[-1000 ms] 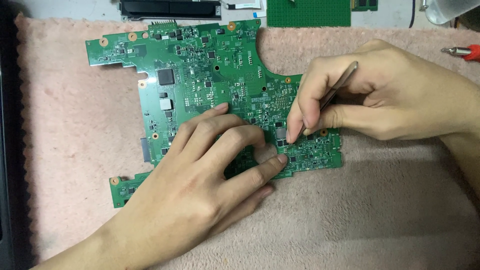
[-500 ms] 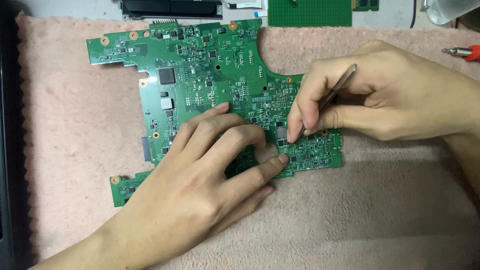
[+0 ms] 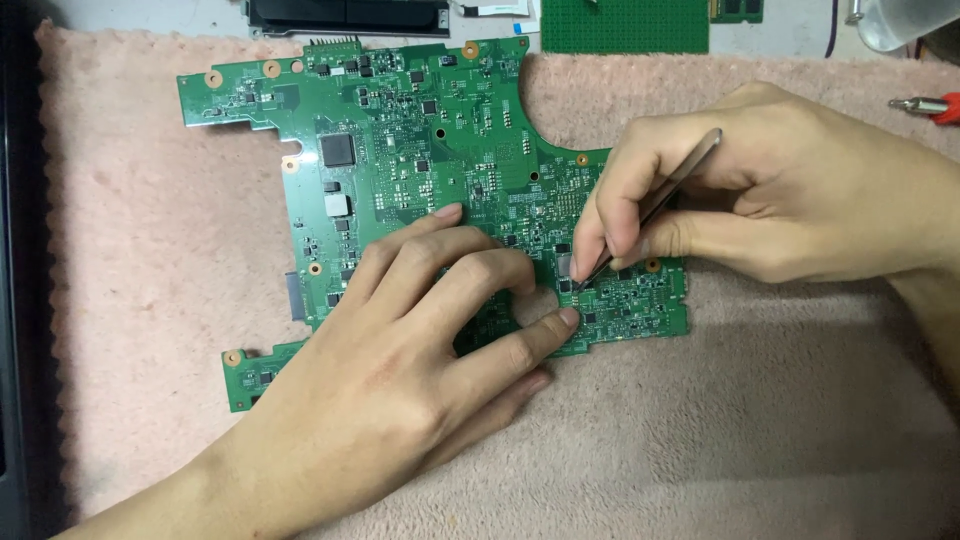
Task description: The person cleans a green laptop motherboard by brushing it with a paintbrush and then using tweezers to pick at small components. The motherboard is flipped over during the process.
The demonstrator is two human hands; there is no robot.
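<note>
Little has moved since the earlier frames: the left hand [image 3: 400, 370] still presses flat, grip spread, steadying the green circuit board [image 3: 420, 170] on the pink towel [image 3: 130, 300]. The right hand [image 3: 780, 195], grip pinched on metal tweezers [image 3: 655, 205], keeps their tip at a small component.
</note>
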